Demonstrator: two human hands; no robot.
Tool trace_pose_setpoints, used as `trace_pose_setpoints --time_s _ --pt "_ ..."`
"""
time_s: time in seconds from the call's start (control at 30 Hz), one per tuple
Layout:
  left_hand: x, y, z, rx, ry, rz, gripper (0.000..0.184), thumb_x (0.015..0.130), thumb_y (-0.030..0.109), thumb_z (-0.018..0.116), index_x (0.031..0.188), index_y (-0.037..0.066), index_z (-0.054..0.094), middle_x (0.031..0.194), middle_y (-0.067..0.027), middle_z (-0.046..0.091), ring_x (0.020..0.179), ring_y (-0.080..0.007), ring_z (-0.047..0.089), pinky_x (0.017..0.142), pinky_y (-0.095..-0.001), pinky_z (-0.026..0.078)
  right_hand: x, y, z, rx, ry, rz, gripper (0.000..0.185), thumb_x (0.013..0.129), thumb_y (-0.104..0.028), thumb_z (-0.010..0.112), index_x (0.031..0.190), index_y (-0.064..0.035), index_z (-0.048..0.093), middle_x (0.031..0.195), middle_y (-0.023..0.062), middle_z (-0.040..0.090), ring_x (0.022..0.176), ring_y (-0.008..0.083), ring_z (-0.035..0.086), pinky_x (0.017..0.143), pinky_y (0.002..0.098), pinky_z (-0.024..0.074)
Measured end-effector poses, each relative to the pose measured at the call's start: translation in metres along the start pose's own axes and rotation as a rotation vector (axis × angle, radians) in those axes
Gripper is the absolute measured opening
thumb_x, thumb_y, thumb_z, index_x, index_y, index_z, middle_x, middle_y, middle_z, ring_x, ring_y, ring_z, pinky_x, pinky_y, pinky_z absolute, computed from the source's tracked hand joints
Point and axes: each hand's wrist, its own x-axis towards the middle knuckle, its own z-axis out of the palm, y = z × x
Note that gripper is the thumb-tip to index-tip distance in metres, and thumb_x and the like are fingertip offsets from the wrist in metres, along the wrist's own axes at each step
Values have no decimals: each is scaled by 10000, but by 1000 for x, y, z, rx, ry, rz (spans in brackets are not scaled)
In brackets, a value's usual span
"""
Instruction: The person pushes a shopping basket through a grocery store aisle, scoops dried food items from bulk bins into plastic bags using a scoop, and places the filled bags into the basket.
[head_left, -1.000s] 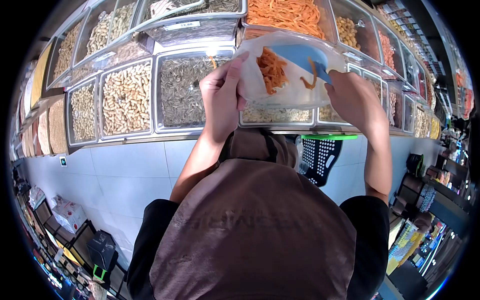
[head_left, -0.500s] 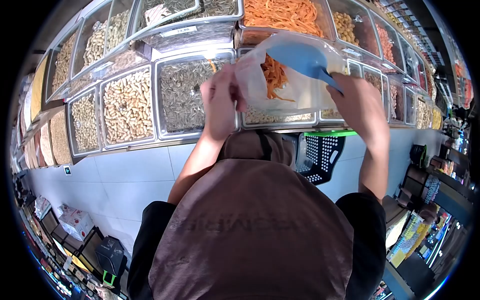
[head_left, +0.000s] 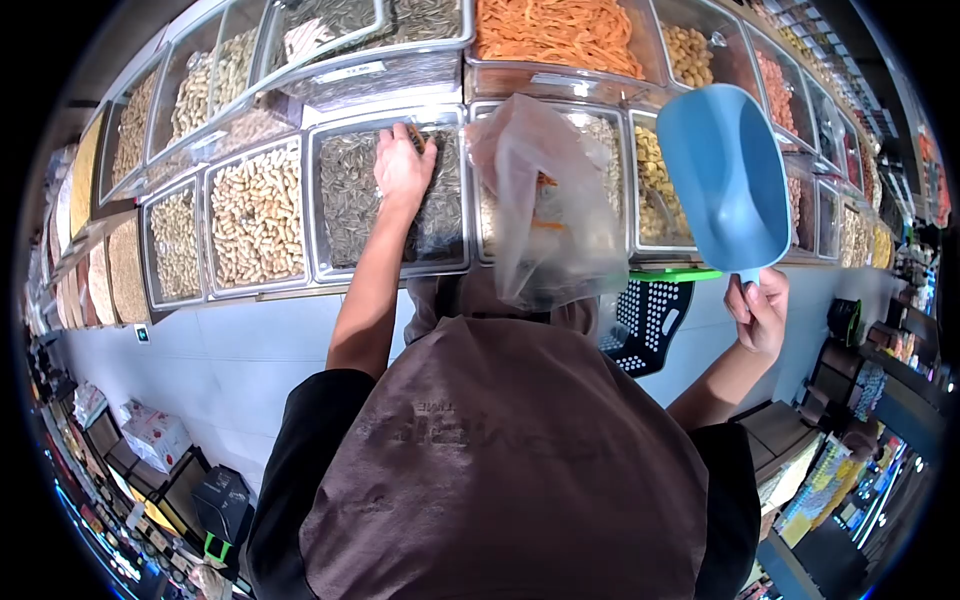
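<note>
Blue scoop (head_left: 728, 180) is held by the handle in the right hand (head_left: 757, 310), that grip closed around it, while the left hand (head_left: 403, 168) is placed over the dark seeds (head_left: 350, 205), thumb and fingers slightly parted by an orange strip (head_left: 417, 138); can't tell if it's pinched. Plastic bag (head_left: 560, 262) with orange bits inside is seen between the hands.

Broad blue plastic scoop (head_left: 728, 180): hollow side showing, its body reaching out beyond the right fingers (head_left: 738, 302), which grip its narrow end.
Thin orange strip (head_left: 417, 137): between the left fingers (head_left: 401, 135) and thumb (head_left: 430, 153); whether pinched is unclear.
Cloudy translucent plastic bag (head_left: 565, 265): crumpled, blurred, orange shreds (head_left: 547, 226) showing through, between both hands' fingers, apart from them.
</note>
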Motion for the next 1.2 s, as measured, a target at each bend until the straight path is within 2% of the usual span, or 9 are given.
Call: trace_pose_setpoints --time_s 0.23,0.37,0.43,0.63,0.7,0.9,1.0,1.07,1.2 --pt "-1 5 -5 -83 64 47 153 896 135 666 980 13 629 850 -123 652 785 -312 653 744 -411 524 0 27 -13 215 24 95 389 950 -223 620 1129 121 597 601 -4 478 467 18 312 428 188 216" --pt "-72 63 -123 -974 -183 -135 79 921 69 657 966 4 654 788 -1 654 701 -30 557 621 -203 449 0 39 -21 247 122 173 385 975 -212 583 1159 126 589 608 -18 470 460 8 299 409 176 193" --pt "-111 101 -172 -1119 -324 -4 35 919 57 663 906 26 674 793 27 654 680 -11 530 600 -204 436 9 44 -23 263 158 216 384 985 -211 568 1169 126 587 608 -24 464 455 5 295 404 173 185" --pt "-122 153 -137 -414 -332 291 180 812 90 752 972 33 696 816 -85 644 661 -162 599 636 -280 496 68 48 -7 281 203 282 389 1018 -213 508 1221 113 567 625 -46 447 414 3 260 377 178 170" --pt "-115 165 -132 -344 -36 507 213 798 109 766 988 37 700 934 -125 645 718 -227 604 683 -311 510 81 42 -7 286 169 273 398 1012 -234 526 1223 99 580 625 -58 446 413 0 257 383 183 158" --pt "-100 153 -149 -173 224 229 637 748 231 823 1280 23 541 1151 -156 589 914 -233 577 744 -357 505 99 46 -11 264 225 250 426 1010 -249 389 1162 47 654 617 -41 478 420 22 274 394 206 160" --pt "-108 148 -139 -183 77 92 498 798 263 792 1169 -6 596 989 -144 627 789 -237 608 661 -369 507 103 65 -22 107 354 191 445 995 -245 361 1200 53 621 718 -2 567 431 43 311 404 208 207" --pt "-112 147 -137 -224 -405 -143 309 914 280 696 943 -17 618 751 -93 609 604 -189 602 553 -340 486 109 77 -34 87 386 149 411 993 -225 388 1190 41 632 737 1 586 448 43 332 415 203 225" --pt "-124 152 -111 -876 -309 -122 385 1039 255 516 714 49 533 578 37 496 529 -41 498 477 -253 369 145 62 -47 -576 549 0 314 967 -169 493 1177 -1 655 733 92 612 547 136 496 488 284 375"
